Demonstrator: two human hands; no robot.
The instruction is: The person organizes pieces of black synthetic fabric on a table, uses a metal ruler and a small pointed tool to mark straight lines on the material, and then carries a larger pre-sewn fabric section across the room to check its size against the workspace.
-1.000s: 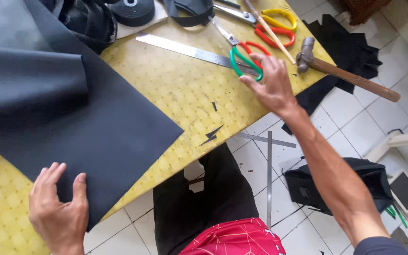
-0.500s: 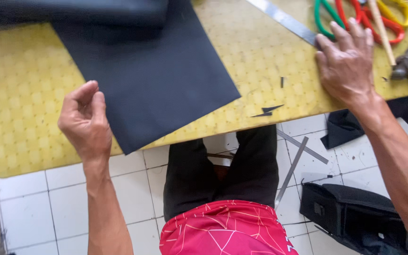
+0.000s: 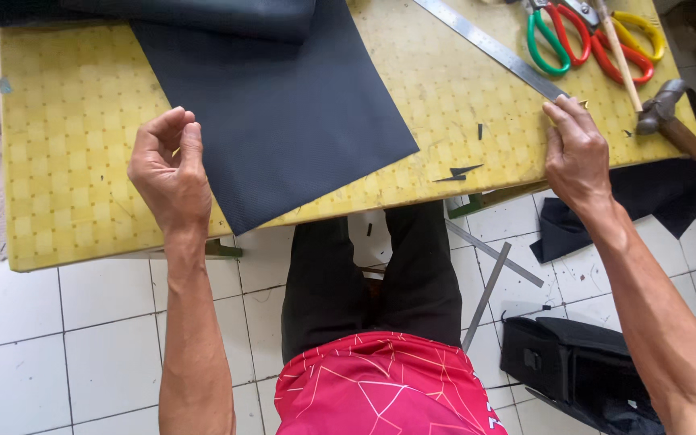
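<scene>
The left hand (image 3: 169,171) is hovering over the yellow table (image 3: 66,121) near its front edge, fingers curled loosely with the thumb meeting the fingertips, grasping nothing I can make out, just beside the left edge of the dark sheet (image 3: 279,113). That sheet is lying across the table's middle, its corner reaching the front edge. The right hand (image 3: 577,149) is resting flat and released near the front right corner, fingertips touching the end of the steel ruler (image 3: 489,48). Scissors (image 3: 557,36) and a hammer (image 3: 674,121) are lying along the right edge.
</scene>
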